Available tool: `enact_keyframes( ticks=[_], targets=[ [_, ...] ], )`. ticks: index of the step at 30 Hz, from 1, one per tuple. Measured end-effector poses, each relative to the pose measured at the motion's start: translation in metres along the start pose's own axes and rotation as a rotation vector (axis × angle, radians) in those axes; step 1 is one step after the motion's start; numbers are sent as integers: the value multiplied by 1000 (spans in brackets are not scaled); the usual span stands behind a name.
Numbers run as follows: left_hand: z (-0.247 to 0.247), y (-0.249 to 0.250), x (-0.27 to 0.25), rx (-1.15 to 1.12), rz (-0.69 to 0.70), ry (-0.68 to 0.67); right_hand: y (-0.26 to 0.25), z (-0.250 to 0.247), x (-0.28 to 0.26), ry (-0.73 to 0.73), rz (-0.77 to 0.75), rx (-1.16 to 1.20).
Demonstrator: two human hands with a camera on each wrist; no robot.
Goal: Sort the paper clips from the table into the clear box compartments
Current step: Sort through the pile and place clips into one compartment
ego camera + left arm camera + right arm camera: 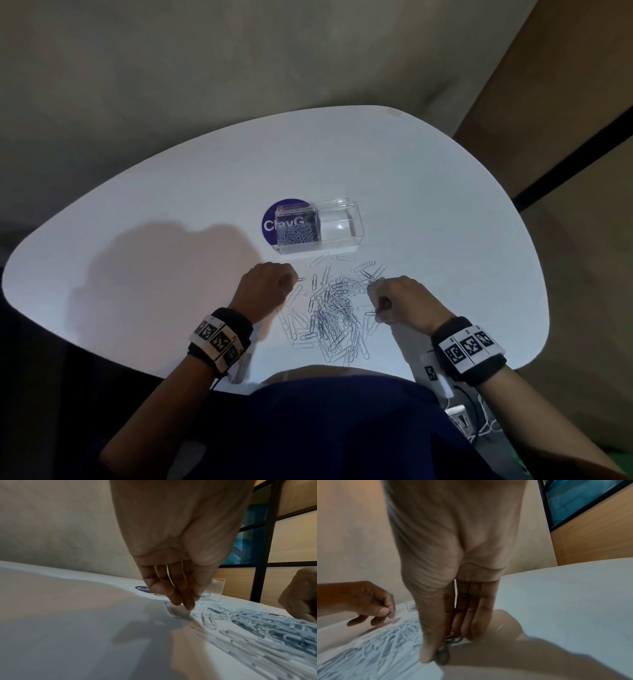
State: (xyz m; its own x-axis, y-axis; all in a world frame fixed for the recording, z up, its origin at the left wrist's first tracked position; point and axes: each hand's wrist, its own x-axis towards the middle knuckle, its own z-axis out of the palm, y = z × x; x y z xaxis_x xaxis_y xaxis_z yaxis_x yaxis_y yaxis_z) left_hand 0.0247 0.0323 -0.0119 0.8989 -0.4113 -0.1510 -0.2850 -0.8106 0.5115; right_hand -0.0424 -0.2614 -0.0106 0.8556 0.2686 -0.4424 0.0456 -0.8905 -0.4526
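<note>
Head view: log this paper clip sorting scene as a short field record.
table: white, rounded
clear box: two compartments, on the far side of the pile
left compartment: holds paper clips
right compartment: looks empty
paper clip pile: loose on the table between the hands
left hand: thumb and finger pinched at the pile's left edge
right hand: curled, dark paper clips between thumb and fingers
sticker: dark round, partly under the box

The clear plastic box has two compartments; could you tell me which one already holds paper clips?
The left compartment, over the purple sticker; the right one looks empty.
</note>
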Motion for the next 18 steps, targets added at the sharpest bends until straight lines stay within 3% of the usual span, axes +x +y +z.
enact_keyframes(
  ticks=[3, 7, 13, 18],
  targets=[
    [-5, 5, 1, -236, 0, -2, 2, 1, 1, 36, -17, 48],
    [-8, 11, 2, -464, -111, -87, 2, -2, 0, 67, -14, 158],
    [-3, 10, 8, -501, -206, -171, -4, -10, -1, 115, 53, 595],
    [1, 4, 11, -606, -269, -216, -11, -17, 3, 161, 119, 721]
  ],
)
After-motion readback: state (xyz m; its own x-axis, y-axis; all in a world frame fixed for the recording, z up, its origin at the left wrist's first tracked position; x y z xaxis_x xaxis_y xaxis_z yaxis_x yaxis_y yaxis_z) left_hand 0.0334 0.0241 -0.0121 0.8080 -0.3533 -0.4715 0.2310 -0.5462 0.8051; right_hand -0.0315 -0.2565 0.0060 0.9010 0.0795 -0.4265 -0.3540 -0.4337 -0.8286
